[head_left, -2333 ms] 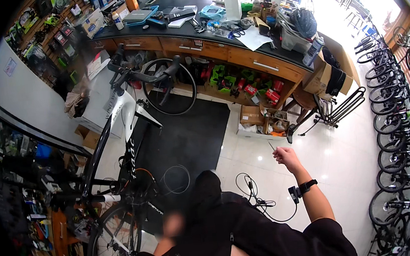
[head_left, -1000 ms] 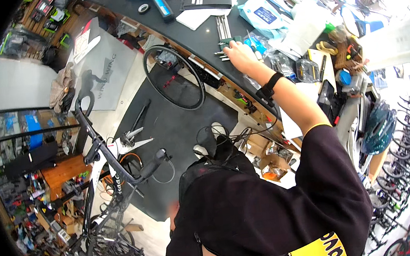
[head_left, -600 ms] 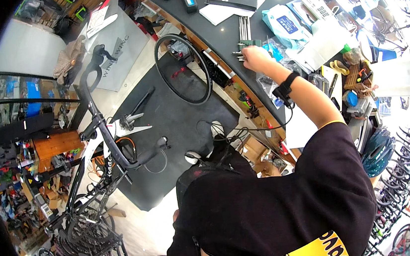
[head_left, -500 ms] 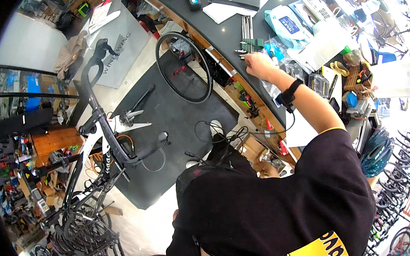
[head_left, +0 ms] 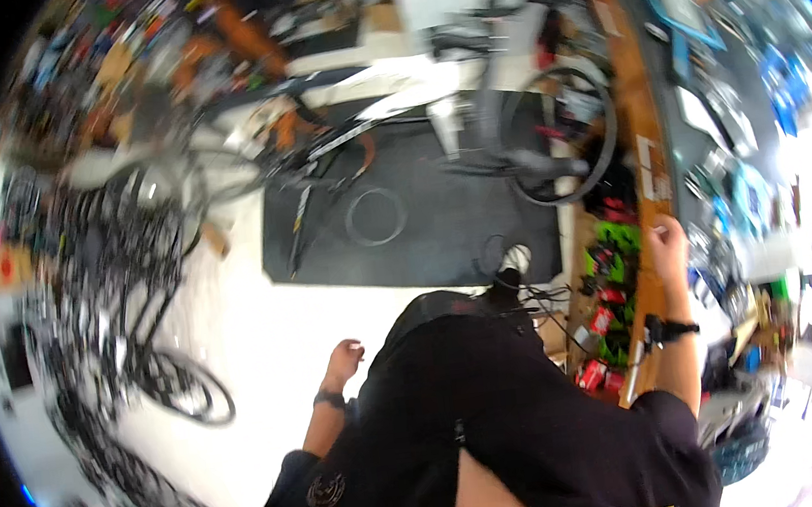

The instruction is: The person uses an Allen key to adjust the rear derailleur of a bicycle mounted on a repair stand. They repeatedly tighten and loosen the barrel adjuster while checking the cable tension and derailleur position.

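My left hand (head_left: pixel 346 357) hangs beside my dark shorts, its fingers loosely curled and apart, holding nothing visible. My right hand (head_left: pixel 665 241) is raised at the wooden front edge of the workbench (head_left: pixel 635 81); it is smeared by motion, so its grip is unclear. A strapped device (head_left: pixel 668 332) with a cable is on my right wrist. A white and black bicycle frame (head_left: pixel 401 96) with dark handlebars lies across the upper middle, over a black mat (head_left: pixel 443 230). A loose wheel (head_left: pixel 602 144) leans by the bench, and a cable loop (head_left: pixel 374 215) lies on the mat.
A dense row of bicycles (head_left: pixel 173 387) runs down the left side. Shelving with mixed goods (head_left: pixel 120 76) fills the upper left. The dark bench top (head_left: pixel 709 123) at right holds cluttered items, with green and red parts (head_left: pixel 615 261) stored below it. White floor (head_left: pixel 258 447) surrounds the mat.
The view has swung round, putting the bench on the right. My right hand has left the tools on the bench top for its front edge. My left hand has come into sight.
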The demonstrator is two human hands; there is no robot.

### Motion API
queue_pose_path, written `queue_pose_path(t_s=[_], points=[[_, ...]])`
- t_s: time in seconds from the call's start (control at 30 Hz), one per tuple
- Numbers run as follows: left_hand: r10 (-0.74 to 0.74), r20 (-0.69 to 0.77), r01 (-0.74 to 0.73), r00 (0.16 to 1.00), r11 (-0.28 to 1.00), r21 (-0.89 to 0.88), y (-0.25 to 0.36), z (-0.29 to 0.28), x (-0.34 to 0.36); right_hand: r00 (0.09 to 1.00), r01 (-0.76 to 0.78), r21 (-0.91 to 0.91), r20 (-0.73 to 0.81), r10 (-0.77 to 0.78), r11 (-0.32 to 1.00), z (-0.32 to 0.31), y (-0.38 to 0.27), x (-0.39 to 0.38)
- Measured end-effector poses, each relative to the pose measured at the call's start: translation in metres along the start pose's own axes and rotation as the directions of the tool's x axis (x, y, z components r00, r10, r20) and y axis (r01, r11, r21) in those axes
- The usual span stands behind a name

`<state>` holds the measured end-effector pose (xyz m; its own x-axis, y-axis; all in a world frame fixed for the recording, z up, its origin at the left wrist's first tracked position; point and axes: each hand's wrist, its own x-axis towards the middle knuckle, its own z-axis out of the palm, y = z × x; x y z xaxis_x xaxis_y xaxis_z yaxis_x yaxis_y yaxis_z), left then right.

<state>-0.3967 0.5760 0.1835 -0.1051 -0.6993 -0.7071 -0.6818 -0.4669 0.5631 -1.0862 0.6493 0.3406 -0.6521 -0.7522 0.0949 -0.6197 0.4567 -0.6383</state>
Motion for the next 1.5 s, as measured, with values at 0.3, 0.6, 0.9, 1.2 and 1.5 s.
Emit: queue_pose_path(t_s=[0.3, 0.6, 0.9, 1.2, 1.5], points=[[0.07, -0.534, -0.278, 0.843, 0.906, -0.319, -0.066, -0.133, -0.097, 0.65, 0.211, 0.388, 0.63, -0.425, 0.897, 0.087, -0.382, -0.085], [0.063, -0.616, -0.322, 0.785, 0.892, -0.318, -0.052, -0.258, -0.125, 0.149, -0.048, 0.753, 0.655, -0.741, 0.656, 0.294, -0.595, -0.147], [0.118, -0.524, -0.403, 0.844, 0.784, -0.472, -0.058, -0.414, -0.071, -0.176, -0.323, 0.638, 0.685, -0.707, 0.699, 0.5, -0.722, -0.196], [0.199, -0.16, -0.208, 0.967, 0.254, -0.945, -0.087, -0.573, 0.004, -0.427, 0.111, 0.96, 0.279, -0.86, 0.257, 0.588, -0.852, -0.296], [0.488, 0.579, 0.058, 0.653, 0.731, -0.68, -0.163, -0.656, 0.108, -0.082, 0.644, 0.728, 0.375, -0.924, 0.238, 0.687, -0.847, -0.326]])
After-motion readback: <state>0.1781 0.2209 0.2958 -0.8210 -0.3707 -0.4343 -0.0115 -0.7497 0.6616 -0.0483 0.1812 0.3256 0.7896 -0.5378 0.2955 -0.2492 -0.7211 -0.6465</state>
